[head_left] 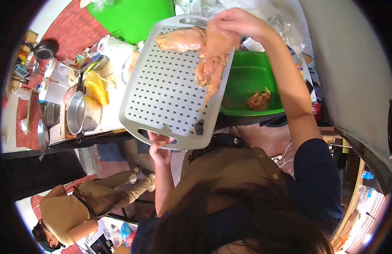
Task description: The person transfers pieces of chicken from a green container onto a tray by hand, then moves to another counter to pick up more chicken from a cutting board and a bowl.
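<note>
Currently, our left hand (pixel 161 155) grips the grey perforated tray (pixel 157 93) at its six-o'clock end; our right hand (pixel 242 24) pinches a raw chicken fillet (pixel 220 43) over the one-o'clock corner. We judge a level tray and firm pinch best for so slick a fillet. Another chicken piece (pixel 258 100) lies in the green basin (pixel 241 74), three o'clock.
</note>
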Demonstrator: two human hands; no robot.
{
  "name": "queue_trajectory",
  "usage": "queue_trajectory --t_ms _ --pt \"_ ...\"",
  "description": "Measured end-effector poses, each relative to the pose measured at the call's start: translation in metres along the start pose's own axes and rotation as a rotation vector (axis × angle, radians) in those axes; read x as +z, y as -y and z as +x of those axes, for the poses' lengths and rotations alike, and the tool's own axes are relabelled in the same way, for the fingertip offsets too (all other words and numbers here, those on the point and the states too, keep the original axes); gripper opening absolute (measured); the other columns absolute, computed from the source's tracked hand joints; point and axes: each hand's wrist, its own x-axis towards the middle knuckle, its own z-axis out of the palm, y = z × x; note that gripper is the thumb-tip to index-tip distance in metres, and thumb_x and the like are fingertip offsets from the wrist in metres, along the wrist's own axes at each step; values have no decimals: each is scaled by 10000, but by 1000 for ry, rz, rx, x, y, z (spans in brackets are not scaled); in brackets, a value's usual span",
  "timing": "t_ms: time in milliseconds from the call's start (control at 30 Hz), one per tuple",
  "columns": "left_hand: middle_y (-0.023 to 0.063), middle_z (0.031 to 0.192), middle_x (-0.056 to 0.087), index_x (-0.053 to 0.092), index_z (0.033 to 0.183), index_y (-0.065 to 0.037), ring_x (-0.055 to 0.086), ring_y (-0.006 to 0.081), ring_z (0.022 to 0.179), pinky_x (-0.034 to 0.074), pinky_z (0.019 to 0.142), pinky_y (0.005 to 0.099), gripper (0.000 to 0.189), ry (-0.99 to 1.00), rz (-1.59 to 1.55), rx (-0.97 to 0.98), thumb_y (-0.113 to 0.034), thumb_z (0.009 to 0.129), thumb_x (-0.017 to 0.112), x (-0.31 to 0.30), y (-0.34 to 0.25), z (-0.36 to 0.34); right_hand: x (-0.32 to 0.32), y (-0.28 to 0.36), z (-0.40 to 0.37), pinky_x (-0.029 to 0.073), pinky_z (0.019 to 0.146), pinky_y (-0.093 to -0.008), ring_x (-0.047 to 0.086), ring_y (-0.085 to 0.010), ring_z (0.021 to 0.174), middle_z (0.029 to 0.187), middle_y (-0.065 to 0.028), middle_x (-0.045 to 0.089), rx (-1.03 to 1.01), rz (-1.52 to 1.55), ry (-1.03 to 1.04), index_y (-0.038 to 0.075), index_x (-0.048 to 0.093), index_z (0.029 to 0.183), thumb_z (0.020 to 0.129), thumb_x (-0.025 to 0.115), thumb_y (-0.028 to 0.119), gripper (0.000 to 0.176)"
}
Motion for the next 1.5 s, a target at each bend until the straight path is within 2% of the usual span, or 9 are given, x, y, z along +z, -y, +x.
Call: queue_trajectory --t_ms 300,467,700,867,933,1033,1133,1267,1500 --pt "66 1146 466 327 1310 -140 488 214 957 445 656 291 760 -7 -37 -8 -67 574 504 -3 2 -1 67 -38 110 445 649 -257 545 -117 810 908 -26 600 299 105 -119 50 603 1050 789 625 225 315" --pt "79 1153 461 314 1317 -126 487 220 967 456 666 294 768 2 -65 4 -58 575 498 -3 2 -1 65 -113 113 479 682 -291 564 -143 850 934 -61 599 210 174 -129 40 589 1070 754 659 163 347" --pt "123 1113 468 314 1314 -102 523 229 796 446 650 322 759 -39 -20 -10 -65 574 480 -9 3 -2 37 -97 64 476 622 -243 586 -135 786 895 -61 630 85 18 -150 44 627 996 721 649 160 299" --pt "111 1077 499 349 1288 -94 511 233 839 450 666 319 706 -11 1 3 -91 598 496 -9 3 -2 -9 -179 -3 481 630 -283 601 -144 740 865 -46 641 258 228 -422 68 641 964 685 679 322 380" --pt "120 1099 484 346 1286 -81 512 229 868 461 658 299 699 -1 29 5 -114 607 512 -12 4 -3 -18 -239 -53 484 603 -322 612 -175 685 795 -76 645 372 -249 -569 53 643 919 697 660 358 378" --pt "121 1100 486 353 1281 -81 518 227 848 466 655 298 694 -3 40 3 -116 605 509 -13 4 -3 14 -325 -129 479 590 -382 611 -226 667 739 -105 647 781 -316 -170 61 647 805 696 614 326 289" --pt "124 1104 487 363 1273 -73 528 228 838 474 656 298 691 19 47 -13 -119 598 502 -7 2 -2 63 -353 -196 487 689 -432 611 -282 785 835 -157 646 353 -645 587 114 671 860 660 638 395 347" --pt "128 1107 487 375 1260 -61 538 228 830 479 630 281 696 -3 85 -22 -136 578 499 -6 1 0 103 -303 -226 401 923 -453 536 -274 1042 1037 -150 607 732 -786 56 153 656 970 687 622 506 455" --pt "125 1106 488 379 1256 -60 547 234 847 485 627 274 714 -8 132 -39 -149 557 495 -13 -2 1 108 -326 -208 468 709 -357 598 -302 827 843 -145 636 480 -450 3 60 641 948 821 561 233 229"
